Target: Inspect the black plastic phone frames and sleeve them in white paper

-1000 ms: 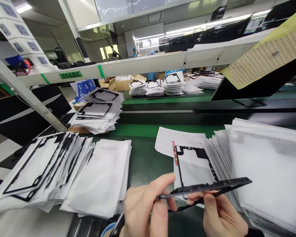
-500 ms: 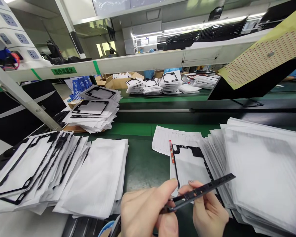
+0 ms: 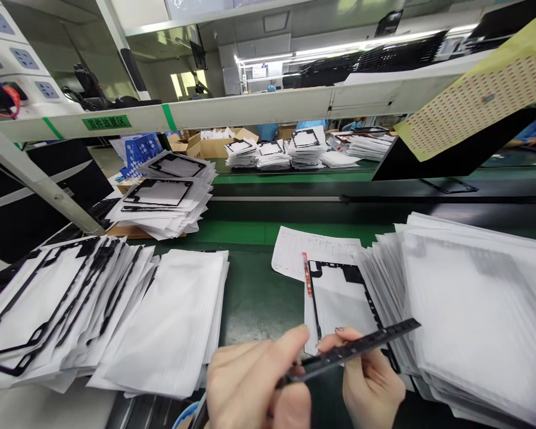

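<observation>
A thin black plastic frame (image 3: 366, 347), seen nearly edge-on, is held in the air between both hands. My left hand (image 3: 254, 384) is closed on its near left end, thumb and index finger pinching it. My right hand (image 3: 370, 381) grips the frame around its middle from below, fingertips behind it. Its far right end sticks out free past the right hand. Behind the hands, another black frame (image 3: 312, 298) lies on a white sheet, with a red pen (image 3: 307, 274) along its left side.
To the right stands a tall stack of white sleeves (image 3: 477, 310). At left are white sleeves with black frames (image 3: 58, 298) and a pile of plain sleeves (image 3: 165, 322). A printed form (image 3: 312, 241) lies on the green bench (image 3: 250, 298). A shelf rail (image 3: 259, 107) crosses above; a dotted yellow sheet (image 3: 477, 107) hangs right.
The held frame has turned slightly, so the gap between its sides near the left hand no longer shows. Both hands keep their grip; the whole view has shifted a little.
</observation>
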Demonstrator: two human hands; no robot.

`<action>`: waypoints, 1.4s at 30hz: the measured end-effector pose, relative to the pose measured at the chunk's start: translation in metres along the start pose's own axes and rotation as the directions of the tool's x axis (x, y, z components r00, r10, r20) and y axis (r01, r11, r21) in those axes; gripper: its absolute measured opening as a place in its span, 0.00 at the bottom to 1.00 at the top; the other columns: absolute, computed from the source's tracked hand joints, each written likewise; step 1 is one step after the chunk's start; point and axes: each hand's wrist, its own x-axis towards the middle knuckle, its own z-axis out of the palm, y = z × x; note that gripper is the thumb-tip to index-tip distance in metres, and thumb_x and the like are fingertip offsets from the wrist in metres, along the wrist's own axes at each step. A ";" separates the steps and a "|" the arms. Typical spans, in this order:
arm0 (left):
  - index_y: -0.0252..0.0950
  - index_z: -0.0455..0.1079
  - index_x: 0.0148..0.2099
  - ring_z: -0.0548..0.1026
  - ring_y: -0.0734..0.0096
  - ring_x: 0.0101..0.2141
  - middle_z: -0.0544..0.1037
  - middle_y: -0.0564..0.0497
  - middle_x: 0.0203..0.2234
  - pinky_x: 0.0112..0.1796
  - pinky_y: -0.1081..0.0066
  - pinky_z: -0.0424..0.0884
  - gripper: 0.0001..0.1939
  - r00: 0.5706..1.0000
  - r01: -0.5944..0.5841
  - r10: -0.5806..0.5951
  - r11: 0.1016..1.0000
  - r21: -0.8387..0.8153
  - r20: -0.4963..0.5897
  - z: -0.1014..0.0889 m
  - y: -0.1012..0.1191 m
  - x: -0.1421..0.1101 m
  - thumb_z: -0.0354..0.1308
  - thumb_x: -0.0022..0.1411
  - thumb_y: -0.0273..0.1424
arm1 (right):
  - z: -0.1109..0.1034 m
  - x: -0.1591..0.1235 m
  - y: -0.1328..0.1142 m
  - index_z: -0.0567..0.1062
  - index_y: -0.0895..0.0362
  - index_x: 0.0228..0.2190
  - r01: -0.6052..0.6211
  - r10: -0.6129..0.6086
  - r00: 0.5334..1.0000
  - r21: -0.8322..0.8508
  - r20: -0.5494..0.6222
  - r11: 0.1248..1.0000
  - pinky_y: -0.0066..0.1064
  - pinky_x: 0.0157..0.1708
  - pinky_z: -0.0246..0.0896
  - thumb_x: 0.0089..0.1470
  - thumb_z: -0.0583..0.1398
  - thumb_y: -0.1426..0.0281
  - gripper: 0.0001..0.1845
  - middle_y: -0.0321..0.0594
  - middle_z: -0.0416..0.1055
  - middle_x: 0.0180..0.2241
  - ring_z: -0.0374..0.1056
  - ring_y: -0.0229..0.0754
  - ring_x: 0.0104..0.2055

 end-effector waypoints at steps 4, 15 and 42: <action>0.42 0.66 0.65 0.80 0.73 0.30 0.83 0.53 0.33 0.34 0.75 0.76 0.22 0.995 -0.004 -0.005 0.995 0.095 0.101 -0.006 -0.029 0.009 0.47 0.73 0.28 | -0.004 0.012 -0.007 0.74 0.55 0.36 0.134 -0.140 0.989 -0.107 -0.044 0.985 0.22 0.14 0.62 0.68 0.54 0.73 0.10 0.30 0.66 0.16 0.63 0.34 0.14; 0.31 0.74 0.52 0.73 0.72 0.22 0.76 0.52 0.23 0.24 0.70 0.69 0.17 0.956 -0.266 0.252 0.960 0.085 0.151 -0.010 -0.021 0.004 0.51 0.63 0.26 | -0.012 0.045 -0.058 0.73 0.62 0.41 0.679 -0.546 0.717 -0.256 0.433 0.689 0.28 0.20 0.64 0.66 0.51 0.79 0.11 0.38 0.72 0.22 0.68 0.37 0.19; 0.39 0.69 0.18 0.61 0.75 0.13 0.62 0.58 0.09 0.19 0.70 0.56 0.20 0.879 0.109 -0.231 0.950 -0.294 -0.417 -0.028 -0.098 0.022 0.60 0.57 0.42 | -0.038 0.071 -0.047 0.81 0.53 0.40 0.417 -0.377 0.858 -0.046 0.350 0.908 0.31 0.27 0.77 0.58 0.65 0.79 0.11 0.38 0.81 0.29 0.79 0.44 0.29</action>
